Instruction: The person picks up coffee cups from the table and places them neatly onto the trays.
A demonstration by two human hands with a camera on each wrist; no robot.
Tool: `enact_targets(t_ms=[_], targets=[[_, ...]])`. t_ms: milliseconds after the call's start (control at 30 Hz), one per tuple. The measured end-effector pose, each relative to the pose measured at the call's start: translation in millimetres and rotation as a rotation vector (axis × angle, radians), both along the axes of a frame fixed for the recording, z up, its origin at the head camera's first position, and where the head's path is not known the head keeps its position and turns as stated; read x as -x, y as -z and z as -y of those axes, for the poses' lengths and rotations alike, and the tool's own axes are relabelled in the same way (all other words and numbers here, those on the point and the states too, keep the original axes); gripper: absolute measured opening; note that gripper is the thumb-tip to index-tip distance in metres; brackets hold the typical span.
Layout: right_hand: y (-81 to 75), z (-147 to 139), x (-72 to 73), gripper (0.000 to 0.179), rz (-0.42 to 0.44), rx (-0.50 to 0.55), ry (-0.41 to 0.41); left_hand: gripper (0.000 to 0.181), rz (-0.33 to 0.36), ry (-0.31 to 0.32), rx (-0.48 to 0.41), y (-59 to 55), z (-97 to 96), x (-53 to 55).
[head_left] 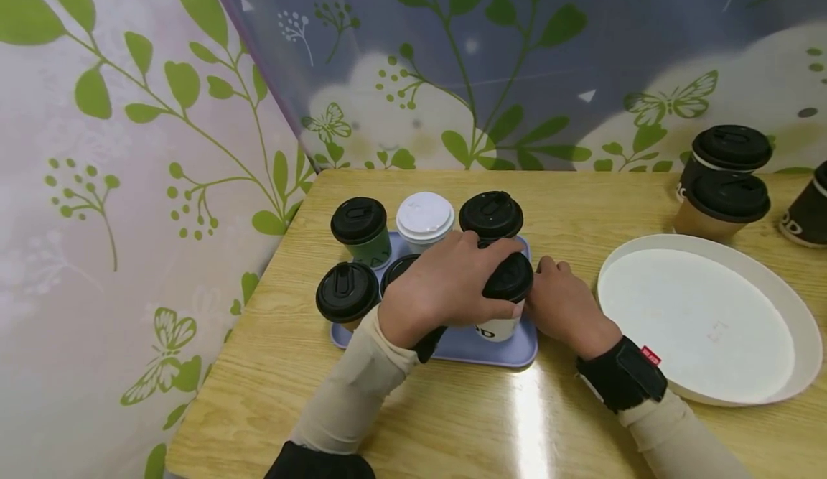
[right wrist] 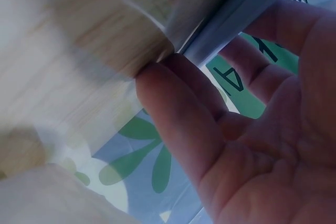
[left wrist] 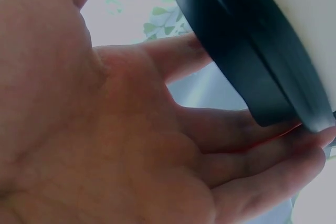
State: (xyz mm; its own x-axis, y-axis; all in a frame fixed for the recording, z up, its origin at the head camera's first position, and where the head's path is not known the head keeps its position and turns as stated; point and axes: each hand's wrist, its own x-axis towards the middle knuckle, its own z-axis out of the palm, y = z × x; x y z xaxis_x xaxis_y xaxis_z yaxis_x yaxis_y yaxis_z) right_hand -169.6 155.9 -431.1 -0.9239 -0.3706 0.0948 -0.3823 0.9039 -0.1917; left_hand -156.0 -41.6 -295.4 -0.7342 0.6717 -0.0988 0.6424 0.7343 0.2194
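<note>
I'm gripping the white cup (head_left: 497, 328) near its black lid (head_left: 510, 279) with my left hand (head_left: 446, 281) at the near right corner of the purple tray (head_left: 478, 353), my right hand (head_left: 568, 308) touching the tray's side, its hold unclear, and I'm judging the cup light, dentable, best held just below the lid.

White, black-lidded cup (head_left: 509, 281) on lavender tray (head_left: 465, 347)

"AY" on green cup (head_left: 373, 253), "D" on white cup (head_left: 499, 330) (its start hidden), "D" on dark cup (head_left: 811, 212), far right
</note>
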Motion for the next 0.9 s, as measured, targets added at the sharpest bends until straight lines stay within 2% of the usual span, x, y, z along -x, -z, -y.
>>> enact_targets(t_ms=[133,400,900], targets=[[-0.6,0,-0.1,0.028,0.015,-0.011,0.004,0.068,-0.004,-0.005,-0.007,1.4,-0.5,1.7],[-0.3,-1,0.0,0.029,0.009,-0.001,0.01,0.068,0.009,-0.006,0.034,2.1,-5.7,5.8],[-1.2,0,-0.2,0.031,-0.001,0.007,-0.007,0.072,0.063,-0.063,0.075,6.6,-5.1,13.7]])
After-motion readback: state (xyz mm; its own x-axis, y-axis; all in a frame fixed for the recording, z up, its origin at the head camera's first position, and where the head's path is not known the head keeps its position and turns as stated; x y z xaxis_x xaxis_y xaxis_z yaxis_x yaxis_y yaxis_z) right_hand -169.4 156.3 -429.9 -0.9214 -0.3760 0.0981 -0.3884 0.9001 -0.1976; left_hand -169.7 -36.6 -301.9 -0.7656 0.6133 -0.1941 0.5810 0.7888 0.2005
